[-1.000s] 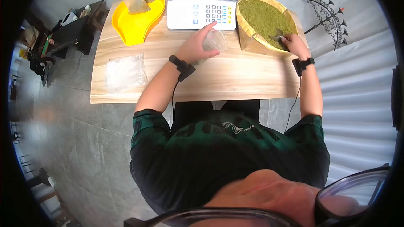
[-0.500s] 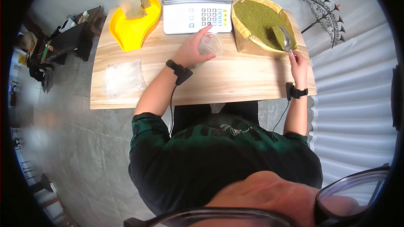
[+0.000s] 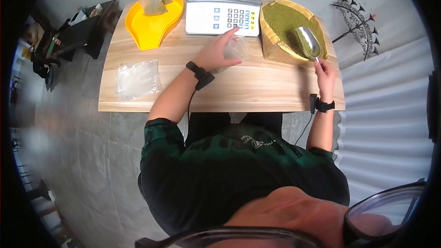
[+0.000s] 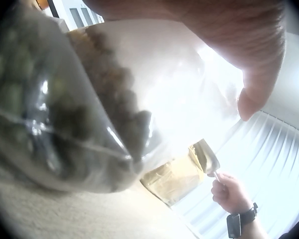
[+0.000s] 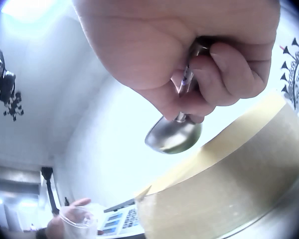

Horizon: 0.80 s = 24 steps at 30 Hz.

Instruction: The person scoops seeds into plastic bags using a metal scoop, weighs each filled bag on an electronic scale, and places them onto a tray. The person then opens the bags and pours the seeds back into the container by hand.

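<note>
The metal scoop (image 3: 312, 41) is gripped by its handle in the closed right hand (image 3: 325, 74), above the yellow-rimmed sack (image 3: 278, 52); the clear container (image 3: 236, 48) is held in the widely curved left hand (image 3: 216, 53), before the scale (image 3: 206, 18).

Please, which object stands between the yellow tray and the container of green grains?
The scale stands between the yellow tray and the container, as the head view shows.
</note>
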Available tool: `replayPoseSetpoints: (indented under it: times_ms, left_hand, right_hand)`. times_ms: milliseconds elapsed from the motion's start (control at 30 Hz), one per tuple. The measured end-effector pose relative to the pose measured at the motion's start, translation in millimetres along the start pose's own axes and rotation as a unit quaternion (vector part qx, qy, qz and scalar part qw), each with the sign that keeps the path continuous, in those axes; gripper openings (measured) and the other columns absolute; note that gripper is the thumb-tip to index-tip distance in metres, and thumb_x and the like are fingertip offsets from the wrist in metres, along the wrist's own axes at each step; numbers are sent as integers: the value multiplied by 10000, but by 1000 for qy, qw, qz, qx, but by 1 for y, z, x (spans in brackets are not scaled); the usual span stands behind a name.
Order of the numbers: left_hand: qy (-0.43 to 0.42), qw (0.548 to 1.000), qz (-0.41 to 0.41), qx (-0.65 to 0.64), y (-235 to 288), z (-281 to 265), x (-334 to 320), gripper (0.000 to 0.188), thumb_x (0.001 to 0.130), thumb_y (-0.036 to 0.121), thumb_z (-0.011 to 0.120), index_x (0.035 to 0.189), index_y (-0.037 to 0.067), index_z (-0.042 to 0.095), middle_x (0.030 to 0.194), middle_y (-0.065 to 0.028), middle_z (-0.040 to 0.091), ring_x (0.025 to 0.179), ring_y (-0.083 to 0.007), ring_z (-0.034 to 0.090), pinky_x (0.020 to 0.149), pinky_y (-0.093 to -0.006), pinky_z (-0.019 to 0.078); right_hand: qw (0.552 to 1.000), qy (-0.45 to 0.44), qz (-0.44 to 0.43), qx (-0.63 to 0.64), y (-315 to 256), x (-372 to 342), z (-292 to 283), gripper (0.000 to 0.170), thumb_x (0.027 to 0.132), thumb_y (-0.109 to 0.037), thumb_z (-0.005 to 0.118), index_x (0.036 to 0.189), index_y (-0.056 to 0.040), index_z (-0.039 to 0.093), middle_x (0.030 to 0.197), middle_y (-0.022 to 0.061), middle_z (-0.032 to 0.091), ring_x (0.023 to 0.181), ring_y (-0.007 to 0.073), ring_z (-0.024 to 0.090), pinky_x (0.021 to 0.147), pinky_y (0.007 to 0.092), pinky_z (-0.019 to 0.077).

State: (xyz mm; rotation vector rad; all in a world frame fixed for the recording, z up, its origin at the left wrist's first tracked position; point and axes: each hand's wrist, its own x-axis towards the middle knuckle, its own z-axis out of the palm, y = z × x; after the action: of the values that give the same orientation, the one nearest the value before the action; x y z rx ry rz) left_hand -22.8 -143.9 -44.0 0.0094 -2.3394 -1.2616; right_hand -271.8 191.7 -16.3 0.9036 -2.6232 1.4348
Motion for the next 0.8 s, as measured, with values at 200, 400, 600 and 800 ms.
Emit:
replayPoseSetpoints:
  times_ms: [200, 400, 600, 800]
  left_hand:
    - [0, 1000, 10, 8, 0, 0, -1, 931, 703, 300, 813, 1482, 102, 343, 1258, -134, 603, 1226, -336, 531, 1060, -415, 401]
    - [-1, 1000, 23, 12, 2, 0, -2, 918, 710, 299, 806, 1481, 102, 348, 1268, -147, 599, 1232, -349, 522, 1062, -419, 400]
    - [6, 998, 54, 30, 1, 0, -2, 910, 708, 311, 808, 1475, 106, 364, 1270, -170, 591, 1218, -362, 520, 1057, -424, 394]
    - [-6, 998, 55, 27, -1, 0, -2, 911, 702, 319, 813, 1470, 99, 373, 1276, -171, 588, 1216, -359, 519, 1057, -425, 388]
  right_hand:
    - [965, -174, 55, 187, -36, -35, 34, 273, 928, -122, 659, 1164, 16, 653, 851, -46, 617, 749, 42, 513, 669, 200, 413]
    - [960, -256, -36, 105, -69, -32, 66, 254, 918, -137, 675, 1111, 29, 668, 872, -2, 663, 780, 77, 541, 702, 248, 445]
    - [915, -345, -175, -111, -135, 11, 62, 251, 875, -169, 667, 1051, 10, 682, 829, 172, 675, 746, 257, 639, 693, 354, 493]
    - [842, -396, -276, -242, -184, 28, 60, 225, 853, -200, 647, 983, -23, 695, 861, 204, 675, 807, 379, 644, 691, 441, 496]
